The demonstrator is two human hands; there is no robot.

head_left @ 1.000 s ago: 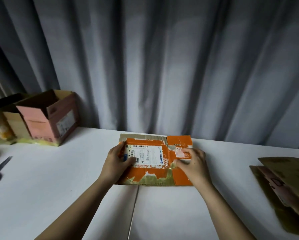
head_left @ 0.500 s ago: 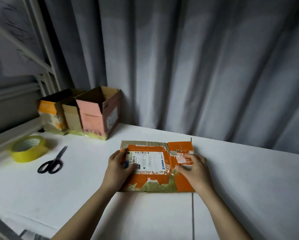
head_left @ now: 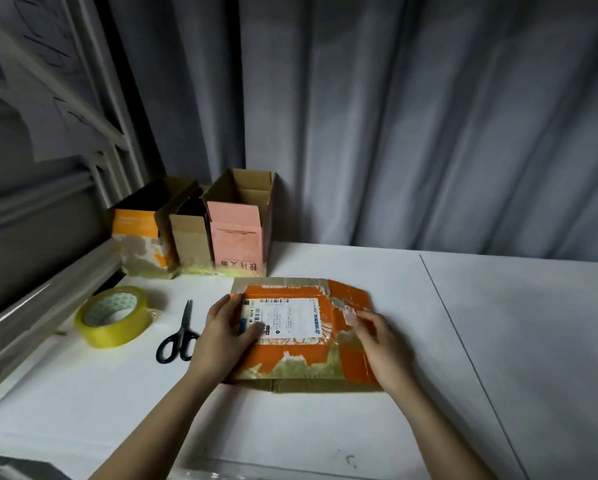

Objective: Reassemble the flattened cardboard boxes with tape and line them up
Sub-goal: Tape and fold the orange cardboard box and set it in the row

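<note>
On the white table (head_left: pixel 325 427) the flattened orange box (head_left: pixel 301 341) lies under both hands; left hand (head_left: pixel 221 337) grips its edge, right hand (head_left: pixel 382 344) pinches a flap, and the torn old tape may rip the cardboard when opened

Two bare forearms enter from the lower edge of the view, each ending in a bare hand. No sleeve shows on either arm up to where the frame cuts them off. The left hand (head_left: pixel 221 337) and the right hand (head_left: pixel 384 344) carry no gloves, rings, watch or wristband that can be made out. The fingernails look short and unpainted, though the dim light blurs fine detail.
</note>
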